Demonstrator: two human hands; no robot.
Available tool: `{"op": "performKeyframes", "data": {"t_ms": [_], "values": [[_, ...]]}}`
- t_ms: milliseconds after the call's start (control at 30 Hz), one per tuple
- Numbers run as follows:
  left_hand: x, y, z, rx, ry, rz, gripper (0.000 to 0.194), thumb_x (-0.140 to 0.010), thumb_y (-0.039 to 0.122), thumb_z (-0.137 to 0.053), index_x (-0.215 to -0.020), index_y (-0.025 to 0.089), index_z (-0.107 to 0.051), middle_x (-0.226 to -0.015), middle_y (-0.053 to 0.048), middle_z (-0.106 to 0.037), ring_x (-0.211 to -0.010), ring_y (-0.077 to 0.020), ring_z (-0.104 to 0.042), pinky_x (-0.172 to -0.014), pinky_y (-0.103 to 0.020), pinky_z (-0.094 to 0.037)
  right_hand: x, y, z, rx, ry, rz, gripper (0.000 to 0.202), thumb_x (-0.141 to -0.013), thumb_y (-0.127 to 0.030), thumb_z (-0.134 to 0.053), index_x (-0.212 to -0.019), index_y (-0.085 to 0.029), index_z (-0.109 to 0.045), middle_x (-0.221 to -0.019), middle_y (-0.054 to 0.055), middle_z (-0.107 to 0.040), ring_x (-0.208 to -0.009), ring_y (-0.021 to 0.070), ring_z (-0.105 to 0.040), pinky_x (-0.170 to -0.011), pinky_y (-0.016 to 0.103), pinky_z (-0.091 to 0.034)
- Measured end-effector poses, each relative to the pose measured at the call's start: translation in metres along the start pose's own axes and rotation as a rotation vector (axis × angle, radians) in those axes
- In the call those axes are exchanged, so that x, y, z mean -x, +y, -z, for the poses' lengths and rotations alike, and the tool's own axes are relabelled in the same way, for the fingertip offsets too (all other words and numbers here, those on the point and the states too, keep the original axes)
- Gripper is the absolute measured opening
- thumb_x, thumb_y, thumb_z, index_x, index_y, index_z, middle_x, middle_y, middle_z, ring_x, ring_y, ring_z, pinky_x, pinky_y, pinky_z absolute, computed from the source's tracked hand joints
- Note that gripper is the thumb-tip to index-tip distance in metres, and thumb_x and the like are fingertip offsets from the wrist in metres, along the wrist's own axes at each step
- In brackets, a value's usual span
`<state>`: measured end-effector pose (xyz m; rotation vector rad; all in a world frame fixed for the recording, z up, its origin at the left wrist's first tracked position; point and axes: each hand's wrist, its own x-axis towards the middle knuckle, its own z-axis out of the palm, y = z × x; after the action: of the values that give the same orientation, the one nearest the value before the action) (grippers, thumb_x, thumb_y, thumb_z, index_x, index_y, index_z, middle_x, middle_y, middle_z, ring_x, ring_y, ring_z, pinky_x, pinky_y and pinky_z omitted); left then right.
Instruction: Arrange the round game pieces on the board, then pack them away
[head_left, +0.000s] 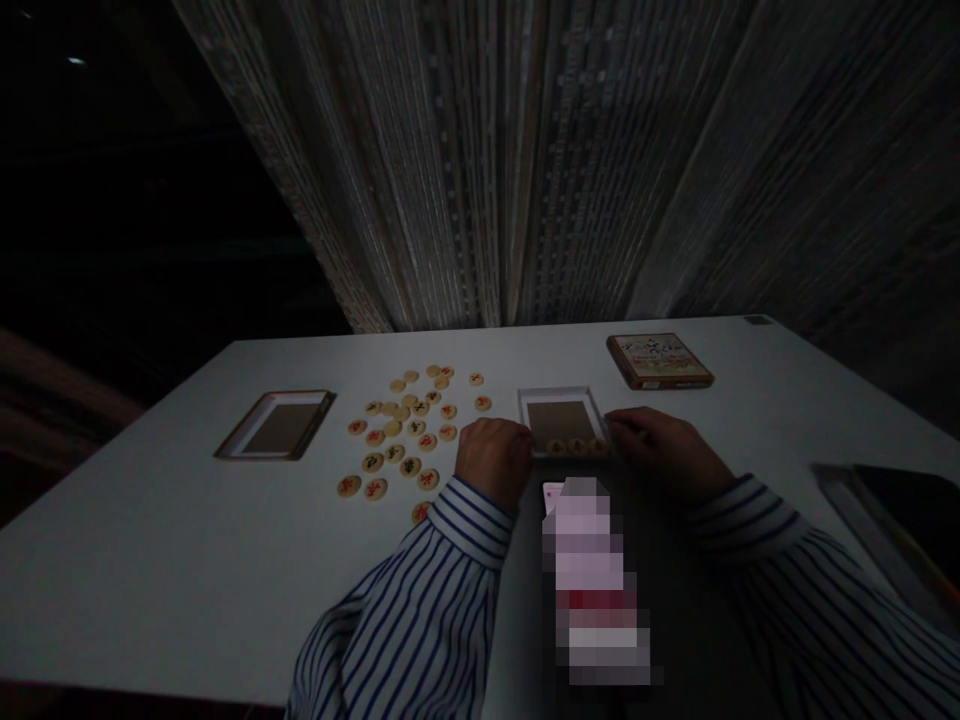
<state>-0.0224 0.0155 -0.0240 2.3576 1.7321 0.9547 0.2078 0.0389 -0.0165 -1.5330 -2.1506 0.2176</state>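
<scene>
A shallow white box (592, 405) with a brown inner bottom lies on the table, and a few Chinese chess pieces (577, 447) sit in a row along its near side. At its left wall is my left hand (491, 458), fingers curled in against the edge; the fingertips are partly hidden. My right hand (667, 450) holds the right wall with thumb and fingers closed together. Many round wooden pieces with red or black characters, among them a red-marked piece (427, 478), are scattered left of my left hand. Some lie blank side up.
An open, shallow box lid (305, 450) lies at the left. A printed box (660, 362) stands at the back right. A lit phone (553, 496), mostly blurred out, is between my forearms. Dark flat items (907, 520) lie at the right edge; a string curtain (480, 170) hangs behind the table.
</scene>
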Motion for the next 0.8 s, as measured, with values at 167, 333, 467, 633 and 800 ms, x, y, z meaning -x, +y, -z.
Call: {"op": "performKeyframes", "data": {"t_ms": [167, 333, 467, 633, 800], "values": [[0.001, 0.001, -0.001, 0.003, 0.052, -0.007, 0.016, -0.079, 0.018, -0.052, -0.086, 0.019, -0.066, -0.082, -0.005, -0.068, -0.083, -0.0194, -0.059, -0.078, -0.035, -0.044, -0.001, -0.001, 0.001, -0.008, 0.019, -0.019, 0.028, -0.081, -0.03, -0.04, -0.089, -0.018, -0.065, -0.087, 0.007, -0.068, -0.073, 0.0185, -0.063, -0.063, 0.03, -0.049], [0.001, 0.006, 0.002, 0.018, 0.072, -0.009, 0.015, -0.08, 0.018, -0.053, -0.088, 0.019, -0.066, -0.081, -0.005, -0.069, -0.083, -0.0186, -0.06, -0.08, -0.036, -0.044, -0.002, -0.001, 0.001, -0.029, 0.076, -0.012, 0.027, -0.081, -0.032, -0.041, -0.083, -0.018, -0.064, -0.083, 0.007, -0.068, -0.073, 0.0187, -0.062, -0.066, 0.03, -0.048], [-0.002, 0.01, 0.005, 0.066, 0.092, -0.042, 0.013, -0.077, 0.017, -0.056, -0.083, 0.019, -0.067, -0.079, -0.005, -0.069, -0.081, -0.0182, -0.061, -0.079, -0.036, -0.045, -0.003, -0.001, 0.0, -0.082, 0.129, -0.015, 0.025, -0.081, -0.034, -0.044, -0.081, -0.019, -0.064, -0.08, 0.005, -0.068, -0.071, 0.0185, -0.062, -0.066, 0.031, -0.048], [-0.002, 0.018, 0.011, 0.191, 0.109, -0.032, 0.008, -0.074, 0.017, -0.06, -0.078, 0.018, -0.067, -0.076, -0.004, -0.069, -0.078, -0.0172, -0.062, -0.077, -0.035, -0.046, -0.005, -0.002, 0.005, -0.143, 0.173, -0.028, 0.025, -0.081, -0.037, -0.046, -0.08, -0.019, -0.063, -0.077, 0.005, -0.067, -0.071, 0.0187, -0.062, -0.065, 0.03, -0.048], [0.001, 0.015, 0.033, 0.407, 0.198, 0.064, 0.01, -0.076, 0.019, -0.058, -0.077, 0.017, -0.067, -0.077, -0.003, -0.069, -0.076, -0.0149, -0.062, -0.075, -0.03, -0.048, -0.007, -0.004, 0.011, -0.178, 0.184, -0.041, 0.027, -0.08, -0.04, -0.046, -0.079, -0.018, -0.063, -0.078, 0.006, -0.068, -0.073, 0.0199, -0.062, -0.065, 0.03, -0.048]]}}
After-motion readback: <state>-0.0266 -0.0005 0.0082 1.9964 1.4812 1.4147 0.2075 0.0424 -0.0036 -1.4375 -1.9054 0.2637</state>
